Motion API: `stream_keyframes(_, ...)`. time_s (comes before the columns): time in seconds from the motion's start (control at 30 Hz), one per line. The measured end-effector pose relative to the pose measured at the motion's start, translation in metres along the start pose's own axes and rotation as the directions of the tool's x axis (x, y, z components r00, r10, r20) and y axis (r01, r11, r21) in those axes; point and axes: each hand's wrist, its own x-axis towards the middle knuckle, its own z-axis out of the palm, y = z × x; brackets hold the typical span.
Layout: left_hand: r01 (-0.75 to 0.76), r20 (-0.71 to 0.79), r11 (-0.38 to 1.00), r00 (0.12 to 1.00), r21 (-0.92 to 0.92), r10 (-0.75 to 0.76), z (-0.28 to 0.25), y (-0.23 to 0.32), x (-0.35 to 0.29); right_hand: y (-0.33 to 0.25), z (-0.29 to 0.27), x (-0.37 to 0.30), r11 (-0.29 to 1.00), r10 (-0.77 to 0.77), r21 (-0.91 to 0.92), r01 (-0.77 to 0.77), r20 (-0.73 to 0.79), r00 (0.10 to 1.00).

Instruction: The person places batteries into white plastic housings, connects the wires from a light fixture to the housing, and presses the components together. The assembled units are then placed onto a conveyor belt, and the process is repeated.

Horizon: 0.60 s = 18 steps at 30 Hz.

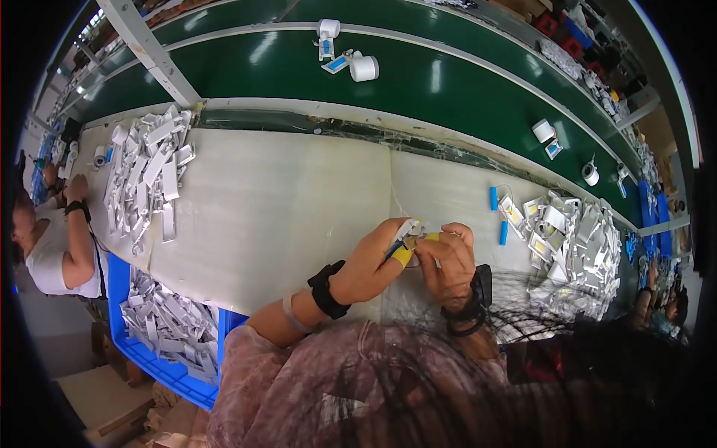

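Near the front edge of the worktable, my left hand (371,257) is closed around a small white plastic part (407,230), with something dark blue showing beside it. My right hand (449,263) meets it from the right, fingertips pinched at the same part. Yellow wraps cover some fingertips. Fingers hide most of the part, so its exact shape cannot be told. To the right of my hands, two blue cylinders (494,198) with thin wires lie by a white plastic housing (511,210).
White housings form a pile (571,239) at right and another (149,168) at left. A blue crate (119,328) of white parts stands at lower left. Beyond the table runs a green conveyor (261,82) carrying white cylindrical devices (364,68). A co-worker (63,246) sits at far left.
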Motion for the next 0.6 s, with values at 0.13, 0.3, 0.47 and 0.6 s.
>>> stream_keyframes(0.13, 0.045, -0.002, 0.999, 0.999, -0.017, -0.045, 0.004, 0.008, -0.003, -0.005, -0.002, 0.003, 1.0, -0.009, 0.015, 0.009, 0.004, 1.0)
stream_keyframes(0.3, -0.074, -0.021, 0.987, 0.997, 0.142, 0.078, 0.004, -0.002, -0.003, -0.003, -0.001, 0.001, 1.0, -0.008, 0.025, 0.007, 0.015, 1.0)
stream_keyframes(0.47, -0.194, 0.0, 0.97, 0.981, 0.146, 0.196, 0.002, -0.01, -0.002, -0.005, 0.0, 0.003, 0.994, 0.065, 0.084, -0.065, 0.011, 0.998)
stream_keyframes(0.6, -0.329, 0.013, 0.895, 0.94, 0.302, 0.341, 0.003, -0.014, 0.001, -0.005, -0.003, 0.006, 0.993, 0.081, 0.086, -0.083, 0.03, 0.996)
